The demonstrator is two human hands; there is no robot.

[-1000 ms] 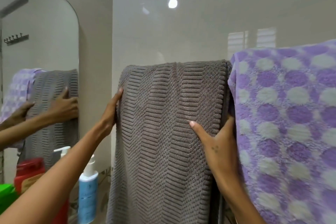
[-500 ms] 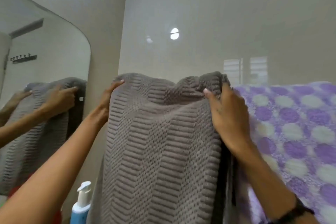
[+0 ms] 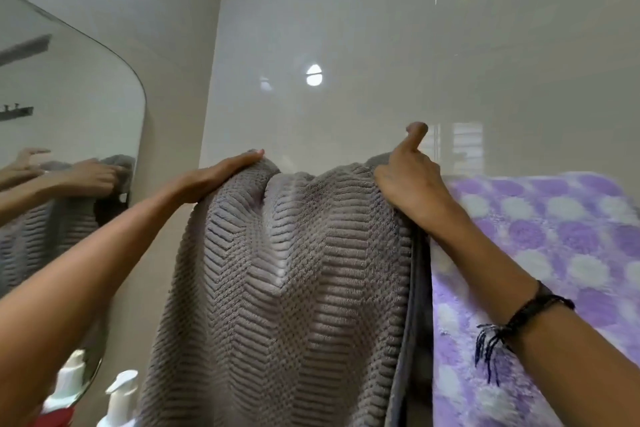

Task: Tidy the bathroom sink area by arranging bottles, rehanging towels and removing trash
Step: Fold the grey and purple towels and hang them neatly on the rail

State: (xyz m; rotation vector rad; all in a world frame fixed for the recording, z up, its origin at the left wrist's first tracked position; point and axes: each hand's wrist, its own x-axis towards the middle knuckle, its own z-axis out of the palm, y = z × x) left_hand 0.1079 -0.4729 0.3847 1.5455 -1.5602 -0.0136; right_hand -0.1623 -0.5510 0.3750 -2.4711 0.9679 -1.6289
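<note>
Rehanging the grey towel (image 3: 287,288), judging by the two-handed hold at its top edge. Hanging at the centre of the view and bunching into a fold at 12 o'clock, between the two hands. Lying at 10 o'clock from the towel's middle, the left hand (image 3: 214,177), flat and open over the top left corner, fingers stretched along the edge, pressing rather than pinching. Gripping the top right corner at 1 o'clock, the right hand (image 3: 408,184), fingers closed into the cloth, thumb sticking up free. Hiding behind the cloth, whatever rail is carrying it; impossible to tell from here.

Draping just beside it at 3 o'clock, touching its right edge, the purple spotted towel (image 3: 540,253), apparently hung already. Standing at 7 o'clock, low by the mirror (image 3: 69,97), a white pump bottle (image 3: 121,399), next to something red; too little showing to judge its arrangement.

Probably partway along: one towel up, the grey one needing its top spread flat and level. Nothing showing of any trash, so that part remaining unjudged.
</note>
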